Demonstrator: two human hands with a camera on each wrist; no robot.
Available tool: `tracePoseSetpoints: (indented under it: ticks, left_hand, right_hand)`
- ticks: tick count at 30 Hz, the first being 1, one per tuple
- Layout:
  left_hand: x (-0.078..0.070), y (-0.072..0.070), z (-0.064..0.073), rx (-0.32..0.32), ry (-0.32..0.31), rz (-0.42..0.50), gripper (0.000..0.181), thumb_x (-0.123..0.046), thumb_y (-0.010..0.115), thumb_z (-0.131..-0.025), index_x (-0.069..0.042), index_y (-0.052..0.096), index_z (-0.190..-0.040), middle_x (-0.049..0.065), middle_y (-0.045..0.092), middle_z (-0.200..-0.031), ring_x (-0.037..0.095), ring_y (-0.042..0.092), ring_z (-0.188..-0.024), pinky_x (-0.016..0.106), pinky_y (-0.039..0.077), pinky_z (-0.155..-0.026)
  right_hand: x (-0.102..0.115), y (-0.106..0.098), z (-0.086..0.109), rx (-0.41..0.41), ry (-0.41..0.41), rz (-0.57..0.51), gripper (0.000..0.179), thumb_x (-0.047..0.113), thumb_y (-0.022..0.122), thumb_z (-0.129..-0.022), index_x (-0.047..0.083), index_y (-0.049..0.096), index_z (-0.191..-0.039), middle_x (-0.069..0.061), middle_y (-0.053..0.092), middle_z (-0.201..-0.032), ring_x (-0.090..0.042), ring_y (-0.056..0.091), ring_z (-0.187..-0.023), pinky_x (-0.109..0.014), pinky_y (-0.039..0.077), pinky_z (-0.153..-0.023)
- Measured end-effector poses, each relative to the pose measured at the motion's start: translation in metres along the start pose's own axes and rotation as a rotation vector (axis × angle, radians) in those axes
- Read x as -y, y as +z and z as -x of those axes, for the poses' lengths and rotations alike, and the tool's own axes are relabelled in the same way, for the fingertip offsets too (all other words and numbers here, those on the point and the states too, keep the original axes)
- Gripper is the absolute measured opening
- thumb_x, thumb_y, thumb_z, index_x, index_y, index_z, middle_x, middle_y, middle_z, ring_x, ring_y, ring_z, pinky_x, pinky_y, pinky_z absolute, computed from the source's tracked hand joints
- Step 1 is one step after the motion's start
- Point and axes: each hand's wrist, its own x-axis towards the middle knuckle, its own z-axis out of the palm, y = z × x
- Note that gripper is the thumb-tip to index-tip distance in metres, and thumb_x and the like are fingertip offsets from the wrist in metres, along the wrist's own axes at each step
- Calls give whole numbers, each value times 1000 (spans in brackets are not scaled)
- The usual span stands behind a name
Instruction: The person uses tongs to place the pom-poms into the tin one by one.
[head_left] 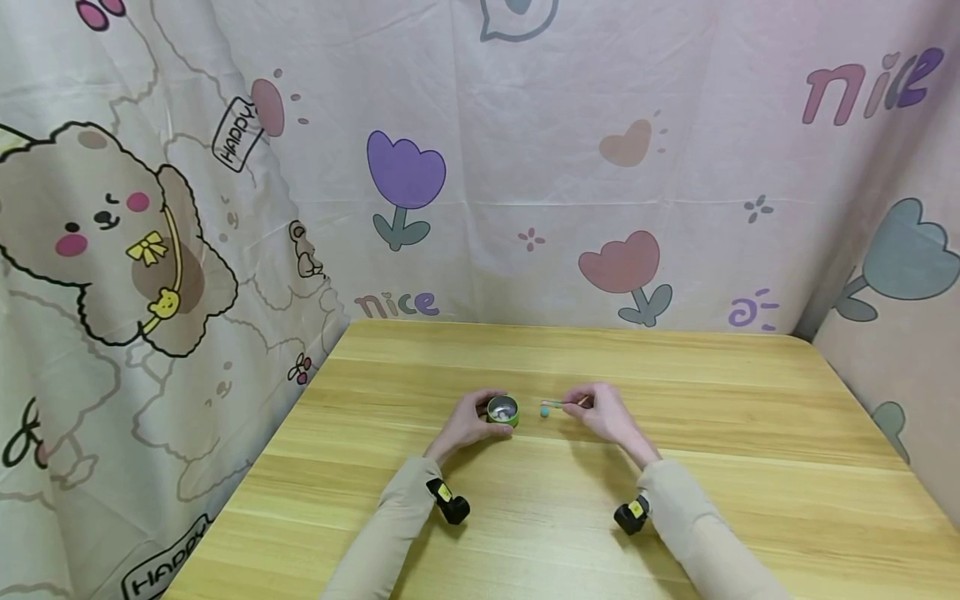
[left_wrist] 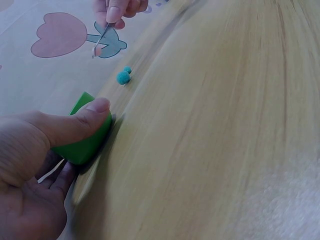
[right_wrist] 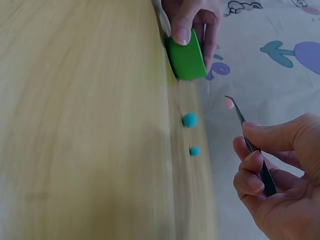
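My left hand (head_left: 467, 422) grips a small round green tin (right_wrist: 186, 60), thumb on the near side and fingers around the far side. The tin stands upright on the table with its top uncovered, and some pale bits lie inside. My right hand (head_left: 606, 412) pinches dark tweezers with bent tips (right_wrist: 241, 117). A small pink pompom (right_wrist: 229, 103) is at the tweezer tips, held above the table to the right of the tin. Below it two teal pompoms rest on the wood, a larger one (right_wrist: 189, 120) and a smaller one (right_wrist: 194, 150).
The light wooden table (head_left: 525, 517) reaches back to a printed curtain (head_left: 510, 167) with flowers and bears, which also hangs along the left and right sides. A black wrist camera (head_left: 452, 503) sits on the left sleeve and another camera (head_left: 632, 517) on the right.
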Motion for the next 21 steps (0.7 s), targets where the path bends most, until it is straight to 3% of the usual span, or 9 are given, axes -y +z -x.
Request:
tracePoseSetpoints:
  ticks: [10,17,21]
  left_hand:
    - [1,-2,0,5,-2,-26,64,-3,86,-76,4,58,-134,24,64,-131,39,63,-122,49,48,-111]
    - [-1,-3,0,16,-1,-35,66,-6,87,-76,3,58,-134,23,64,-131,37,63,-122,46,50,-110]
    - [0,-3,0,15,2,-20,65,-5,86,-76,3,58,-134,23,64,-131,37,63,-121,46,50,-109]
  right_hand:
    - [11,9,-3,12,-41,-13,8,4,72,-88,-1,75,-93,-15,75,-85,-9,56,-60,-17,43,-50]
    - [16,15,-5,47,-74,-37,8,3,72,-88,-2,75,-93,-21,75,-88,-24,64,-63,-17,43,-49]
    - [19,19,-6,50,-81,-22,7,4,72,-88,0,76,-93,-17,76,-88,-19,63,-64,-18,45,-50]
